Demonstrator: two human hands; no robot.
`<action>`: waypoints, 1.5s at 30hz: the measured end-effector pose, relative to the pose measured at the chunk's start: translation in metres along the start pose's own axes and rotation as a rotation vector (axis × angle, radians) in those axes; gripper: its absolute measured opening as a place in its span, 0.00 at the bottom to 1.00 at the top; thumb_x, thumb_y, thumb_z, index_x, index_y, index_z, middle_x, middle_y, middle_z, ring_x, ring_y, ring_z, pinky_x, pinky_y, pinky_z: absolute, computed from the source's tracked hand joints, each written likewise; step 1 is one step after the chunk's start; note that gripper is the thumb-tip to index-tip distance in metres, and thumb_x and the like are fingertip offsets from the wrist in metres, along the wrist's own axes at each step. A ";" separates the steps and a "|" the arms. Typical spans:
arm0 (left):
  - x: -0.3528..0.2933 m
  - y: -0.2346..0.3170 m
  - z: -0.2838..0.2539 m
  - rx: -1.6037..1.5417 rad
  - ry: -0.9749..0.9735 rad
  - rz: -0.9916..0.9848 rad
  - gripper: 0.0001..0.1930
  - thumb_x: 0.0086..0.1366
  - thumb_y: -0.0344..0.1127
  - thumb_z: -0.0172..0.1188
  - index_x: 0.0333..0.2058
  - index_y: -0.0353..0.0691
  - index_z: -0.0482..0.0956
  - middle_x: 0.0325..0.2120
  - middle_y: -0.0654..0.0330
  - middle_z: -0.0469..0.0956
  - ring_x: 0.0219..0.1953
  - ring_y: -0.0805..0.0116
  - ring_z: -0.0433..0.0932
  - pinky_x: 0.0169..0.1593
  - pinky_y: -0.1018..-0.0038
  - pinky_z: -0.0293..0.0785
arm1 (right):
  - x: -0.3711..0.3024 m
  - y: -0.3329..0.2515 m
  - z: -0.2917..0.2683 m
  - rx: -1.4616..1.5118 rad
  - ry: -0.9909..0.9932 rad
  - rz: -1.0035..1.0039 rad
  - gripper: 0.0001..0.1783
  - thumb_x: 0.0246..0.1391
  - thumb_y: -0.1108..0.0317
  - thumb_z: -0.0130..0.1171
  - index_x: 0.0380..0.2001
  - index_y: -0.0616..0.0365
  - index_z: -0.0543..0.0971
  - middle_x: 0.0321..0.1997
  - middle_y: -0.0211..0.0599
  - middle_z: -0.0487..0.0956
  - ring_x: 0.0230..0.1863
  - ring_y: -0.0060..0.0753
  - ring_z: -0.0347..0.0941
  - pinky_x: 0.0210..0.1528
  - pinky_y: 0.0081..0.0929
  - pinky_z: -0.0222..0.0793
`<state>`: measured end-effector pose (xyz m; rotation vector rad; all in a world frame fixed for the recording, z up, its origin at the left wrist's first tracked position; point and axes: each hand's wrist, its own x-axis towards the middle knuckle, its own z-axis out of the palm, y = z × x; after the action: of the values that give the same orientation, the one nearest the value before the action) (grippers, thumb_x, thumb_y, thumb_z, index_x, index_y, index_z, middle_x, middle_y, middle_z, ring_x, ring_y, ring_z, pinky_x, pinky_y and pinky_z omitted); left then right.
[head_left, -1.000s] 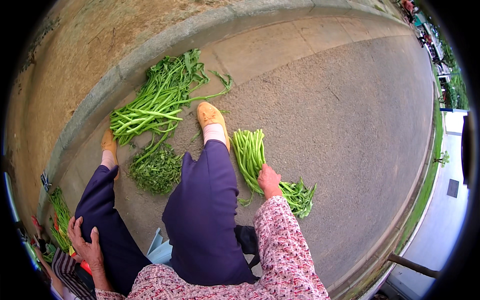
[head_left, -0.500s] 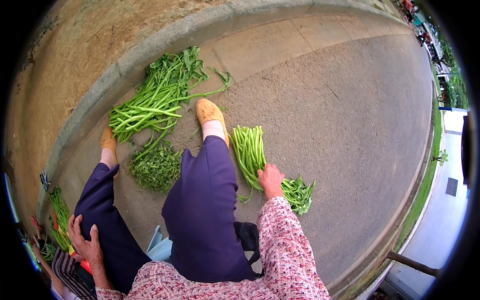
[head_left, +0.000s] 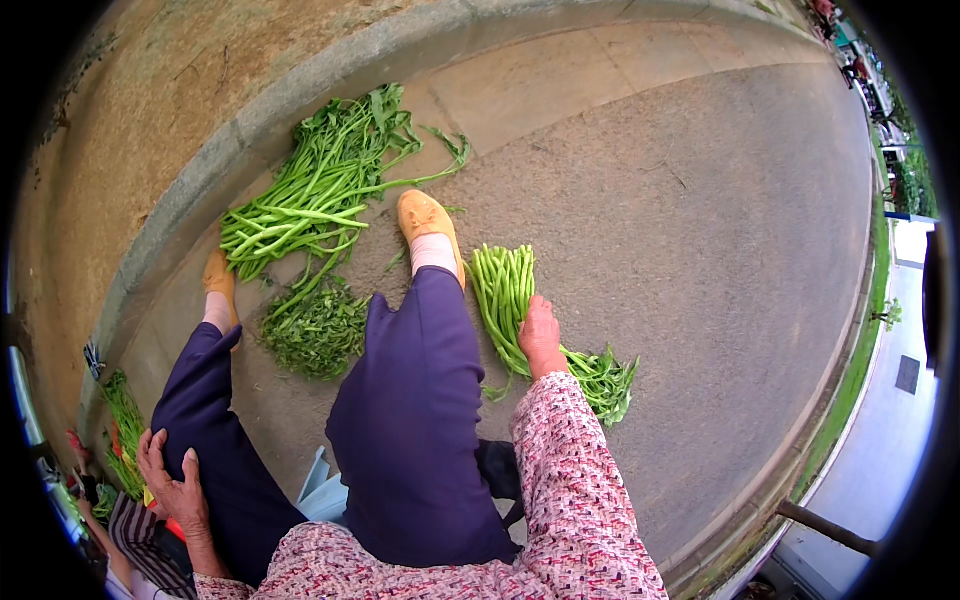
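Note:
A bunch of water spinach (head_left: 503, 290) lies on the road right of my right foot, its cut stem ends pointing away and its leaves near me. My right hand (head_left: 541, 335) is curled against the right side of the stems, with some fingertips hidden. My left hand (head_left: 178, 490) lies on my left knee, fingers spread and holding nothing. Beyond my feet a larger, looser heap of water spinach (head_left: 300, 200) spreads along the ground. Between my legs sits a pile of leafy scraps (head_left: 315, 333).
A concrete curb (head_left: 240, 130) curves behind the big heap, with bare dirt past it. Pale blue plastic (head_left: 325, 497) shows under my legs. More long green vegetables (head_left: 124, 435) and another person's striped clothing (head_left: 145, 535) are at the lower left.
My right hand has moved slightly away from me along the stems, toward their cut ends. My left hand stays on my knee. The view has shifted a little.

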<state>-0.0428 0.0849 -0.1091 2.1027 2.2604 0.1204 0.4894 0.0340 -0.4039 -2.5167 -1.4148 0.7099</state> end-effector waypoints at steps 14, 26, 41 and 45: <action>-0.001 0.007 0.000 0.016 0.026 -0.009 0.22 0.50 0.30 0.60 0.47 0.36 0.73 0.53 0.50 0.67 0.57 0.53 0.63 0.62 0.63 0.55 | -0.011 0.000 -0.009 0.013 -0.023 0.029 0.23 0.42 0.77 0.52 0.47 0.58 0.66 0.42 0.54 0.71 0.42 0.57 0.72 0.44 0.46 0.70; 0.001 0.007 0.000 0.004 0.032 -0.019 0.22 0.49 0.30 0.61 0.45 0.36 0.74 0.52 0.50 0.68 0.56 0.52 0.64 0.61 0.63 0.57 | -0.023 -0.045 0.022 0.105 -0.212 -0.059 0.22 0.49 0.72 0.50 0.50 0.46 0.72 0.44 0.45 0.72 0.45 0.51 0.71 0.46 0.45 0.69; 0.004 0.035 -0.013 -0.003 0.055 -0.102 0.22 0.43 0.32 0.64 0.41 0.40 0.75 0.49 0.54 0.69 0.54 0.53 0.66 0.57 0.61 0.59 | 0.030 -0.013 0.069 0.955 -0.525 0.245 0.24 0.48 0.67 0.60 0.48 0.69 0.73 0.27 0.36 0.78 0.27 0.25 0.71 0.32 0.22 0.67; 0.001 0.041 -0.021 0.014 0.065 -0.132 0.22 0.43 0.31 0.65 0.41 0.40 0.75 0.49 0.55 0.69 0.53 0.54 0.66 0.57 0.63 0.60 | 0.063 -0.098 -0.007 0.761 -0.342 -0.007 0.19 0.47 0.72 0.56 0.43 0.71 0.75 0.30 0.39 0.80 0.32 0.26 0.74 0.37 0.22 0.70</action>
<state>-0.0039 0.0882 -0.0844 1.9770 2.4355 0.1691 0.4459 0.1398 -0.3822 -1.8457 -0.9576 1.4057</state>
